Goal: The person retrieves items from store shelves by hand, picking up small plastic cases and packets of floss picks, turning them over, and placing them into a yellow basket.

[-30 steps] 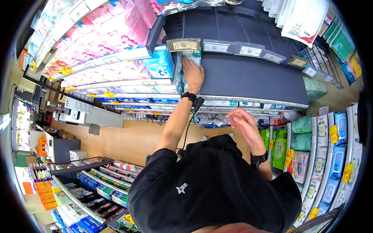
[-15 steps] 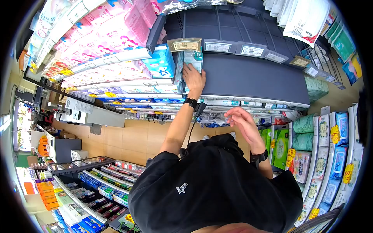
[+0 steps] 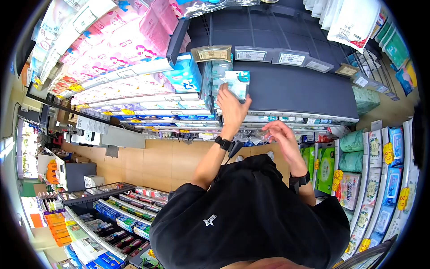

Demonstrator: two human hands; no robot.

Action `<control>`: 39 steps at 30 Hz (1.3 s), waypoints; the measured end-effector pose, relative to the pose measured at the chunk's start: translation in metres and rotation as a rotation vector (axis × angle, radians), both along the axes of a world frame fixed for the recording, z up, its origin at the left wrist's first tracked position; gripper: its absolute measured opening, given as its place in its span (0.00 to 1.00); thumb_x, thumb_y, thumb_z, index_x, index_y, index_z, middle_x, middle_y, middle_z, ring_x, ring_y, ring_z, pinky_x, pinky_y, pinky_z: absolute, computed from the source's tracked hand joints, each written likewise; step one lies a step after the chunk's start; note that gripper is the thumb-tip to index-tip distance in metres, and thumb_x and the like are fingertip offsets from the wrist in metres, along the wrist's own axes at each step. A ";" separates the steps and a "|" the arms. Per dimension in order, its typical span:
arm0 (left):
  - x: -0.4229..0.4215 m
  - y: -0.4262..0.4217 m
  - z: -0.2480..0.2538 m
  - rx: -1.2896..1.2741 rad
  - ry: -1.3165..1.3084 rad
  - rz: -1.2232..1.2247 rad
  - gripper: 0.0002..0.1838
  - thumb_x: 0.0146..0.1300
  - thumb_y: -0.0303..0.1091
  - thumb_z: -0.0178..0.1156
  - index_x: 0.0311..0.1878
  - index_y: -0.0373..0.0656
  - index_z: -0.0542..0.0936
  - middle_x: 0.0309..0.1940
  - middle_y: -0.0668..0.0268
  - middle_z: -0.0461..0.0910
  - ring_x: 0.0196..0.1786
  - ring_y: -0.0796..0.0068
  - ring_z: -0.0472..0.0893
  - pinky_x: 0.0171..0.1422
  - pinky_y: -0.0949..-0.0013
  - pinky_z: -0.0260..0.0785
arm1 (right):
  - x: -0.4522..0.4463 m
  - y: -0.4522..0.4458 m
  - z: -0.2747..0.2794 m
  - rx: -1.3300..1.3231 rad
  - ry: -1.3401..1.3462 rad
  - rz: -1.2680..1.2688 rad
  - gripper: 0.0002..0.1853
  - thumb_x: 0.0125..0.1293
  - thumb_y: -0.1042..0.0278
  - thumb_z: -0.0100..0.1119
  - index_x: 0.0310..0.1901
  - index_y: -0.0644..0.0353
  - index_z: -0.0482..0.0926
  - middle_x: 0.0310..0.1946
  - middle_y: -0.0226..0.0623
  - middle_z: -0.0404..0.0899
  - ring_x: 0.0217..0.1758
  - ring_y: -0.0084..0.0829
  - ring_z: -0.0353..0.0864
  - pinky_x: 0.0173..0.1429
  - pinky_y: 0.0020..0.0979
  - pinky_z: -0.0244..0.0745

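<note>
My left hand [image 3: 232, 107] is closed on a small white and teal package [image 3: 237, 83], held between thumb and fingers over the left end of the dark shelf [image 3: 291, 87]. Similar teal packages [image 3: 218, 69] stand just behind and left of it, beside a blue pack [image 3: 184, 74]. My right hand [image 3: 283, 140] hovers in front of the lower shelves with its fingers apart and slightly curled, holding nothing.
Pink packs [image 3: 139, 38] fill the shelves at upper left. White bags [image 3: 354, 24] hang at upper right. Green packs [image 3: 325, 168] and blue wipes packs stand on the right shelves. A low rack [image 3: 121, 219] is at lower left.
My left hand has come back toward me and slightly right, bringing the white and teal package out from the shelf's left end. My right hand has hardly moved.
</note>
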State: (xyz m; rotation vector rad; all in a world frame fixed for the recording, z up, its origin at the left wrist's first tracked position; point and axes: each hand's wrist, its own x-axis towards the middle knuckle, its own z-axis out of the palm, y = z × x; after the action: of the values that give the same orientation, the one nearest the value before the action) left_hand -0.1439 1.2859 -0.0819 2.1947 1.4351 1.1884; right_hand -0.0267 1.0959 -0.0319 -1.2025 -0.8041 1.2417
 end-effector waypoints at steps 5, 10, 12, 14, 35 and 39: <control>-0.015 -0.042 0.027 -0.046 -0.043 -0.098 0.48 0.54 0.43 0.76 0.69 0.28 0.59 0.64 0.43 0.67 0.66 0.44 0.67 0.69 0.47 0.56 | -0.007 0.004 -0.007 0.015 -0.144 -0.070 0.12 0.77 0.67 0.52 0.56 0.59 0.76 0.52 0.35 0.83 0.49 0.24 0.80 0.52 0.27 0.72; -0.026 -0.075 0.038 -0.053 -0.111 -0.203 0.54 0.52 0.42 0.78 0.74 0.30 0.56 0.63 0.45 0.67 0.63 0.48 0.69 0.68 0.49 0.58 | -0.008 0.013 -0.001 0.040 -0.160 -0.171 0.15 0.77 0.67 0.54 0.61 0.61 0.74 0.53 0.36 0.83 0.53 0.24 0.80 0.54 0.26 0.73; -0.029 -0.086 0.041 -0.096 -0.124 -0.220 0.54 0.52 0.42 0.78 0.74 0.30 0.55 0.63 0.45 0.67 0.63 0.48 0.69 0.68 0.49 0.59 | -0.009 0.015 0.001 0.044 -0.155 -0.194 0.16 0.78 0.66 0.54 0.62 0.61 0.74 0.52 0.35 0.83 0.53 0.23 0.80 0.55 0.27 0.73; -0.029 -0.094 0.041 -0.164 -0.149 -0.248 0.55 0.52 0.42 0.79 0.74 0.30 0.55 0.61 0.45 0.68 0.62 0.49 0.69 0.69 0.50 0.60 | -0.009 0.015 -0.004 0.056 -0.149 -0.176 0.16 0.77 0.67 0.56 0.62 0.62 0.76 0.50 0.34 0.83 0.52 0.22 0.80 0.54 0.26 0.73; -0.075 -0.096 0.056 -0.594 -0.669 -0.488 0.29 0.67 0.21 0.66 0.70 0.39 0.69 0.56 0.61 0.81 0.50 0.79 0.81 0.52 0.75 0.71 | -0.008 -0.005 -0.013 0.091 -0.190 -0.285 0.08 0.75 0.75 0.57 0.51 0.64 0.80 0.38 0.30 0.85 0.35 0.16 0.78 0.40 0.23 0.72; -0.081 -0.094 0.055 -0.672 -0.770 -0.548 0.26 0.68 0.19 0.64 0.69 0.38 0.70 0.52 0.62 0.82 0.49 0.80 0.83 0.51 0.77 0.73 | -0.010 -0.010 -0.005 0.104 -0.164 -0.271 0.08 0.75 0.75 0.57 0.52 0.65 0.80 0.37 0.30 0.84 0.35 0.17 0.78 0.40 0.23 0.72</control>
State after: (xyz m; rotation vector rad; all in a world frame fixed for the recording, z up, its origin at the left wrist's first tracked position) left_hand -0.2246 1.1917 -0.0267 1.3020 0.6859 0.9749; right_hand -0.0363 1.0861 -0.0367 -1.2925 -0.7850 0.8801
